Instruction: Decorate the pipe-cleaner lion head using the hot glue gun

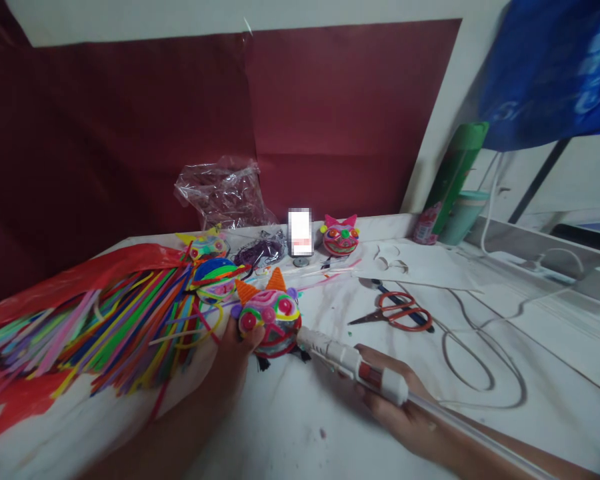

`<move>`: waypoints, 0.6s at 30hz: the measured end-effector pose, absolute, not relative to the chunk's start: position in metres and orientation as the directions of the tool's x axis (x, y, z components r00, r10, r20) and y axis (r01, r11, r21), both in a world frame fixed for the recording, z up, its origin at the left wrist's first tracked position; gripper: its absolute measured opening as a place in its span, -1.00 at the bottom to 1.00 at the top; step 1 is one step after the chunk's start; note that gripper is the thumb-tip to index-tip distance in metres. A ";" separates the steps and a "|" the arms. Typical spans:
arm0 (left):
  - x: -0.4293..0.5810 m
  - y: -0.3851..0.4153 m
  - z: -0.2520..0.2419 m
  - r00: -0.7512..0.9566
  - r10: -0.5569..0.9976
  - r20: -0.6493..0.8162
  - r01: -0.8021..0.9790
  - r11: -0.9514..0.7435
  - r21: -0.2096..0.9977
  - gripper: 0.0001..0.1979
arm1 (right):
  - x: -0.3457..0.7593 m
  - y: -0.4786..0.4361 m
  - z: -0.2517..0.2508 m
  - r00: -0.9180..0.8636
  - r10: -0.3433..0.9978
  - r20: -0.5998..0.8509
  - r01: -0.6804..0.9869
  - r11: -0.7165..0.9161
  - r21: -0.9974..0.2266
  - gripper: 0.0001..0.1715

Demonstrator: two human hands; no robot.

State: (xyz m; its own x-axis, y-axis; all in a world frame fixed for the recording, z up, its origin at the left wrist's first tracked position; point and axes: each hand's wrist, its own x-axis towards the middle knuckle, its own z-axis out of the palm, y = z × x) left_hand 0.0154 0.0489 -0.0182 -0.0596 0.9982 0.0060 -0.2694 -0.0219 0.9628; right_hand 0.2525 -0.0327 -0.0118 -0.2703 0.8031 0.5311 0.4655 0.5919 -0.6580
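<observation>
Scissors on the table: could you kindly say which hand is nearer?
Right: the right hand is on the near side of the scissors; the left hand is farther off, to their left.

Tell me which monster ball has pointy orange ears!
The held ball, in the left hand; the back-right ball has pink ears, the back-left one yellow.

A maroon sheet (340,93) covers the pale wall (130,20) from the left edge to right of centre, a vertical seam (253,120) near its middle. Bare wall shows along the top. A white, veined table (280,413) spans the lower half, dimly lit.
</observation>
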 end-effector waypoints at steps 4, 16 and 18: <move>0.016 0.048 -0.016 -0.054 0.999 0.006 -0.304 -0.022 0.953 -0.44 | 0.253 -0.034 -0.009 -0.229 0.835 0.501 0.489 0.544 -0.682 -0.84; 0.014 0.054 -0.023 -0.076 0.997 0.010 -0.252 -0.029 0.967 -0.48 | 0.254 -0.033 -0.010 -0.276 0.828 0.487 0.455 0.559 -0.693 -0.84; 0.014 0.054 -0.023 -0.072 0.997 0.003 -0.272 -0.022 0.962 -0.46 | 0.254 -0.034 -0.008 -0.268 0.837 0.478 0.471 0.546 -0.693 -0.84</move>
State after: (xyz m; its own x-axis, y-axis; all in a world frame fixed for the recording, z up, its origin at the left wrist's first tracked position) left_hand 0.0142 0.0537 -0.0231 -0.0715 0.9974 0.0027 -0.2717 -0.0221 0.9621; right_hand 0.2538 -0.0335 -0.0076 -0.2676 0.8367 0.4779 0.4708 0.5463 -0.6928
